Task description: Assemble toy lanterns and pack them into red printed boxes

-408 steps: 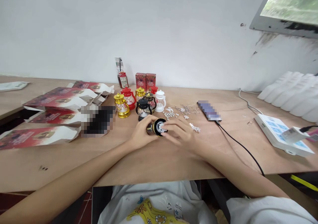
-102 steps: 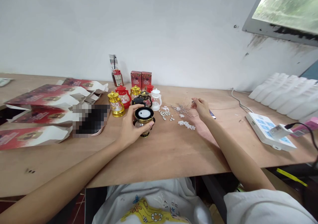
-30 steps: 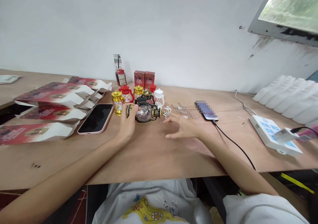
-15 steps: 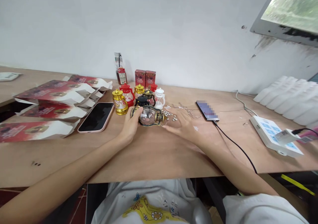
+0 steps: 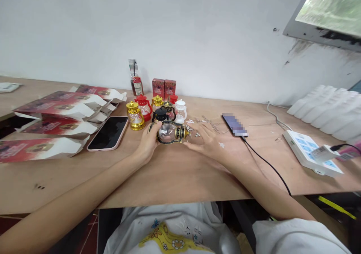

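Note:
My left hand grips the base end of a small black-and-gold toy lantern that lies on its side on the wooden table, its gold top pointing right. My right hand rests on the table just right of the lantern's top, fingers stretched out and touching or nearly touching it. Small round button cells lie scattered under and behind those fingers. Behind the lantern stand several upright toy lanterns: gold, red and white.
A pink-cased phone lies left of my hand, beside flattened red cartons. Another phone with a black cable lies at the right. Two red boxes stand at the wall. A white power strip sits far right.
The lantern, held upright and base-up earlier, now lies on its side. My right hand came back from the wire pieces and settled by the lantern's top over the last second.

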`<action>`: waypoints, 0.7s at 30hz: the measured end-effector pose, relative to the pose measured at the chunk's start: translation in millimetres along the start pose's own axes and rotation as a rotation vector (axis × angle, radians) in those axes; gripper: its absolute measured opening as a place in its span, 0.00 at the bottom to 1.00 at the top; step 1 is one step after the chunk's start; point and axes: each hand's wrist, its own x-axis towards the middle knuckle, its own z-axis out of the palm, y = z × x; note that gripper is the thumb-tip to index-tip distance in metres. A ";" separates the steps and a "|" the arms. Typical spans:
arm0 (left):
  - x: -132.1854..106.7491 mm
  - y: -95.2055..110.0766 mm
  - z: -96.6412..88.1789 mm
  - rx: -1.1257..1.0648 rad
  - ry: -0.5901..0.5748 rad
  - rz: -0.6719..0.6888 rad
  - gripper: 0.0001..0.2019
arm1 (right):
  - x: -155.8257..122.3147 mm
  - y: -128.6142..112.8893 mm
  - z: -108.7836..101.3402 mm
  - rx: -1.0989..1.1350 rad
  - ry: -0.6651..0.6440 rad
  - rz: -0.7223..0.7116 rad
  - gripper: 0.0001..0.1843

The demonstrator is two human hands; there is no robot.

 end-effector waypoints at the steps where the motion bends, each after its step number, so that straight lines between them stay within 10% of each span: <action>1: 0.3 -0.5 -0.6 0.011 -0.008 0.003 0.15 | 0.0 0.2 -0.6 -0.005 -0.002 -0.014 0.24; 21: 0.3 -2.1 -0.8 0.057 -0.043 0.040 0.13 | -0.9 3.9 -1.2 -0.009 -0.076 -0.045 0.27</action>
